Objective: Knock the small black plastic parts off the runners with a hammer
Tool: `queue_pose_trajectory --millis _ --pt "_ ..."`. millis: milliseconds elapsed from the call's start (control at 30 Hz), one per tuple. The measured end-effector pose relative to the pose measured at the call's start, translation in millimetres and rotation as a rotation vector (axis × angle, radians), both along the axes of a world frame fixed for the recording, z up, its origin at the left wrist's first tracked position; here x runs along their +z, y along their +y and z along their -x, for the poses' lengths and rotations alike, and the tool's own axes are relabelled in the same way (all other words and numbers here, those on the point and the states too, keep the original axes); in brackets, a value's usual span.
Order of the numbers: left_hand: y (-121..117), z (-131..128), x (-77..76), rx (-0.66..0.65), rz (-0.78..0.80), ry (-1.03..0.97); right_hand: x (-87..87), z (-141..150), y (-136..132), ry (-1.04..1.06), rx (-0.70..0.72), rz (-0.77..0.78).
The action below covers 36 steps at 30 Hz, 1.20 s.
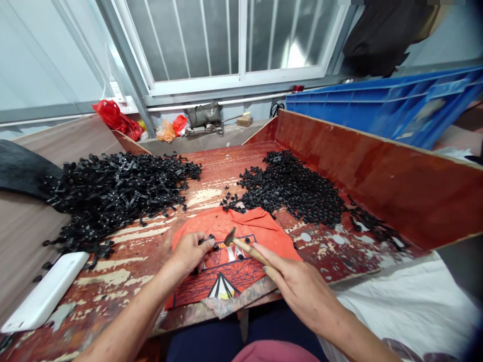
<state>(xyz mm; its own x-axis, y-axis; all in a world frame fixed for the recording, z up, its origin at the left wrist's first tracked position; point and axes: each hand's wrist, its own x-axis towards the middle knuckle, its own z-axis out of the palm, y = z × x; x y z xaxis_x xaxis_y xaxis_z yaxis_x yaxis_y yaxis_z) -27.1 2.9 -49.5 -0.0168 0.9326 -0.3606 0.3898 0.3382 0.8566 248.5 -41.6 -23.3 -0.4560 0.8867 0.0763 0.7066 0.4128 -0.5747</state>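
Note:
My right hand [283, 269] is wrapped round the wooden handle of a small hammer [249, 249], its dark metal head raised over an orange-red printed cloth [264, 226]. To the left, the fingers of my left hand [191, 251] pinch a small black plastic part [212, 242] above the same cloth. The part's full shape is partly hidden by the fingers. A few loose black pieces [240, 257] lie on the cloth below the hammer.
A large heap of black linked parts [124, 186] spreads at left, and a pile of small black pieces [294, 191] at right. A white power bank or similar slab [47, 291] lies front left. Red boards [370, 166] wall the right; a blue crate [377, 110] stands behind.

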Motion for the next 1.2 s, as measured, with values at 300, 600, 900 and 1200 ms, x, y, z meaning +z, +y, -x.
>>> queue_pose_trajectory --millis 300,600,900,1200 --pt "1.4 5.0 -0.9 -0.035 0.016 -0.045 -0.6 22.5 4.8 -0.017 0.070 -0.057" --pt "0.5 7.3 1.6 -0.045 0.006 -0.060 16.0 16.8 10.7 0.062 0.011 0.006" --pt "0.4 8.7 -1.4 -0.043 0.008 -0.057 7.9 21.1 5.0 -0.031 0.076 -0.080" --pt "-1.8 8.6 6.9 -0.090 0.007 -0.033 3.6 32.2 1.0 -0.242 0.066 -0.041"
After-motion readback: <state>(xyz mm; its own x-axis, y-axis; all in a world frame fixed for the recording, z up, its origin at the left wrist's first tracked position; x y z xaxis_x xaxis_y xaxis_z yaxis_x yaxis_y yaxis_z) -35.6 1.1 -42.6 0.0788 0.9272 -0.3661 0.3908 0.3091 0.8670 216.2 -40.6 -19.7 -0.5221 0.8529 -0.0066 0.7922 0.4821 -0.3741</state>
